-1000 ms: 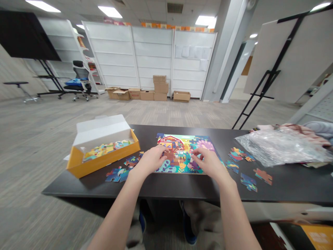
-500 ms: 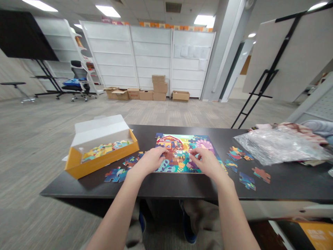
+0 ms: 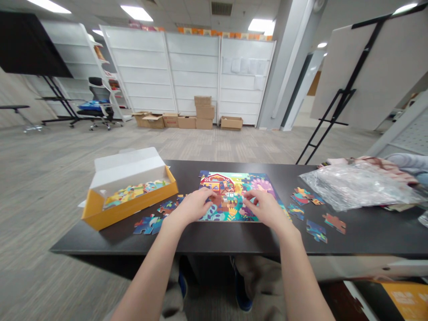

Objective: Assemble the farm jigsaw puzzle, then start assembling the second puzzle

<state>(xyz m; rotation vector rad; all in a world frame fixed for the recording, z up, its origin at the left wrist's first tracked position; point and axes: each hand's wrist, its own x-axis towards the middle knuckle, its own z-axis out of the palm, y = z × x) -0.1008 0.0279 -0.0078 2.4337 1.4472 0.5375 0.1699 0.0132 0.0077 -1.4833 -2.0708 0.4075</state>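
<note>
Left hand [image 3: 192, 206] and right hand [image 3: 262, 207]: drawn slightly closer, still apart, resting on glossy cardboard jigsaw puzzle [image 3: 230, 198]. Loose knobbed pieces [image 3: 316, 231] on dark table [image 3: 234, 238].

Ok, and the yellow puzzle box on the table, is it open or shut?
Open. Its white lid stands folded back, and the jigsaw pieces show inside the yellow puzzle box.
</note>
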